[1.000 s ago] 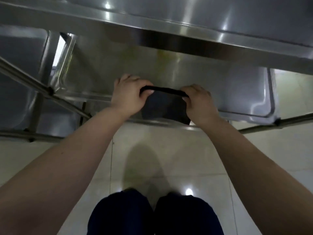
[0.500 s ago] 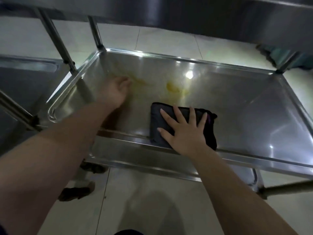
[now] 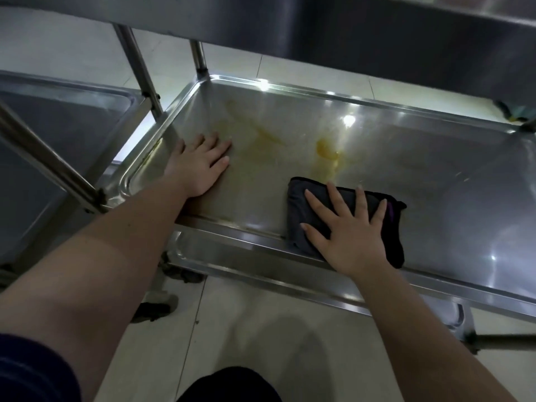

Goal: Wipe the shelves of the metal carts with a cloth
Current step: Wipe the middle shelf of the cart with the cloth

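A folded black cloth [image 3: 298, 210] lies on the middle shelf of the metal cart [image 3: 435, 181], near its front rim. My right hand [image 3: 348, 233] presses flat on the cloth with fingers spread. My left hand [image 3: 200, 163] rests flat on the bare shelf at its left end, fingers straight. Yellow stains [image 3: 326, 150] mark the steel just beyond the cloth, and paler yellow smears [image 3: 261, 134] run beside my left hand.
The cart's upper shelf [image 3: 377, 33] overhangs the top of the view. A second metal cart [image 3: 58, 126] stands at the left, with upright posts [image 3: 139, 65] between the two. A lower shelf rim [image 3: 261, 274] and tiled floor [image 3: 261, 329] lie in front; a caster [image 3: 156, 306] sits below.
A second ago both hands gripped the cloth at the shelf's edge. Now it lies on the shelf under my flat right hand, and my left hand rests spread on the steel.
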A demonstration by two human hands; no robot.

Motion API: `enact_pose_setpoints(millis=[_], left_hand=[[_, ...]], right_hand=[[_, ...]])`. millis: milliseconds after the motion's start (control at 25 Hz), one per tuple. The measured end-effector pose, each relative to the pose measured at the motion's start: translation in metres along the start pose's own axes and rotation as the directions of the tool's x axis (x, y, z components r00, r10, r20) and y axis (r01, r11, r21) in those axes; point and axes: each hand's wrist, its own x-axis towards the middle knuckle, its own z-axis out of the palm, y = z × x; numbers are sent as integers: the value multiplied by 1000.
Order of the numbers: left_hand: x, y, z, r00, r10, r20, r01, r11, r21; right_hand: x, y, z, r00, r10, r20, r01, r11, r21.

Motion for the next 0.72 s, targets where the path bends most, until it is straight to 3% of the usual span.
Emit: enact_pose_setpoints(millis=[320, 480, 600, 720], left_hand=[[-47, 6, 2, 998, -66, -9, 65, 997, -44], [-65, 4, 2, 995, -94, -18, 93, 994, -62], [-68, 1, 1, 996, -87, -18, 85, 994, -66], [-64, 1, 6, 996, -75, -43, 72, 995, -72]], right_hand=[[-24, 2, -6, 998, -43, 45, 43, 999, 0], [-36, -35, 1, 994, -103, 47, 104, 995, 0], [16, -73, 1, 981, -186, 53, 185, 983, 17], [106, -101, -11, 986, -131, 100, 126, 990, 60]])
